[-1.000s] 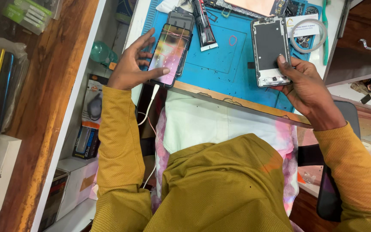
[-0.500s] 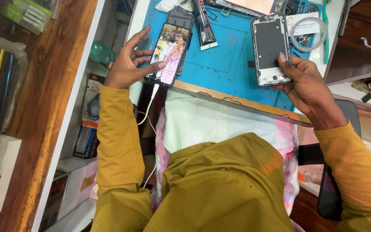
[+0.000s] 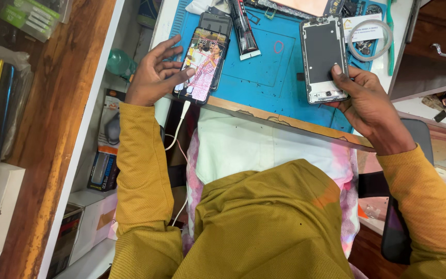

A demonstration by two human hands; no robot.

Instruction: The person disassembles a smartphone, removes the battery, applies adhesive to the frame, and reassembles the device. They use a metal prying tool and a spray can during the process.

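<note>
Head view, left hand (image 3: pixel 153 77) on lit phone (image 3: pixel 202 64), right hand (image 3: pixel 370 106) holding phone frame (image 3: pixel 322 51)

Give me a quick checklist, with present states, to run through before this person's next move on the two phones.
1. Left hand on the lit phone, thumb at its screen edge: ok.
2. White cable plugged into that phone's lower end: ok.
3. Right hand steadying the opened phone frame, thumb on its dark inner face: ok.
4. Both phones lying flat on the blue mat: ok.
5. Glue tube capped: cannot tell.
6. Tape roll apart from the frame: ok.
</note>
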